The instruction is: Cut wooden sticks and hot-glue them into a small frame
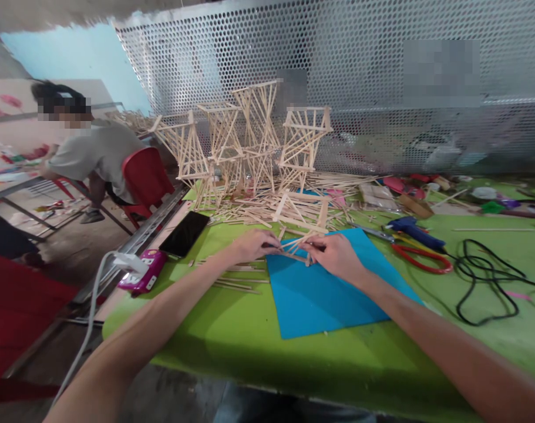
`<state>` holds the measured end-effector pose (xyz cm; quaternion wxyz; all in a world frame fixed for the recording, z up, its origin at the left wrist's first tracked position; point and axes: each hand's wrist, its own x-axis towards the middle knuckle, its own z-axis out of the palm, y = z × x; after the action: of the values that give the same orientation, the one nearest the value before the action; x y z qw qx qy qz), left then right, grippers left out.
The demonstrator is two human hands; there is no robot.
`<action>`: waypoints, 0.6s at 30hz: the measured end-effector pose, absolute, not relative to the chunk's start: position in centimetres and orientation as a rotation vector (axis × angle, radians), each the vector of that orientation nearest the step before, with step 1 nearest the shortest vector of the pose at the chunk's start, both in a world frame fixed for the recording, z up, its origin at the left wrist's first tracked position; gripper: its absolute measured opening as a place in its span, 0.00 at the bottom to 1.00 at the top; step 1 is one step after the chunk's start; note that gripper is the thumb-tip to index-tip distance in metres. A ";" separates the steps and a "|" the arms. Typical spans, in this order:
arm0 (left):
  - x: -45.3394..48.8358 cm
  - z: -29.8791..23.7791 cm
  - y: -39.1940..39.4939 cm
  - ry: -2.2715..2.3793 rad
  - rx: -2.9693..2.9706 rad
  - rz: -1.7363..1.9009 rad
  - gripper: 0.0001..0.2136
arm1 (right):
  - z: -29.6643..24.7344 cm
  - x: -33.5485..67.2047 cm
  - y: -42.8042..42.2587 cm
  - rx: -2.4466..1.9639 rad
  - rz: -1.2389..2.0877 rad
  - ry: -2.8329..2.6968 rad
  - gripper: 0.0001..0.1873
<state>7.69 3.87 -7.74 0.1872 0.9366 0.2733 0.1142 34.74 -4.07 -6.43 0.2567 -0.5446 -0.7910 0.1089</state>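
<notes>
A small frame of thin wooden sticks (296, 255) rests over the blue sheet (324, 299), between my two hands. My left hand (259, 244) has its fingers closed on the left end of the frame. On the right side, my right hand (335, 252) pinches the same frame near a corner. Just behind my hands stands another part built of sticks (302, 212), with square and slanting bars. Whether the two parts are joined cannot be made out. Several loose sticks (243, 276) lie left of the sheet.
Several finished stick structures (258, 135) and a heap of sticks stand behind. To the right lie a blue glue gun (416, 231), orange-handled scissors (421, 258) and a black cord (470, 282). A phone (184, 234) and purple power strip (144, 273) are left. A person (95, 153) sits beyond.
</notes>
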 end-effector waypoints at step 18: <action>7.7 -7.6 3.8 0.774 2.616 0.295 0.13 | -5.8 35.0 -4.2 -1.555 0.270 -2.146 0.18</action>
<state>7.69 3.83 -7.60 0.1976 0.9345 0.2766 0.1052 34.97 -4.16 -5.82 0.2366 -0.5671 -0.7828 0.0984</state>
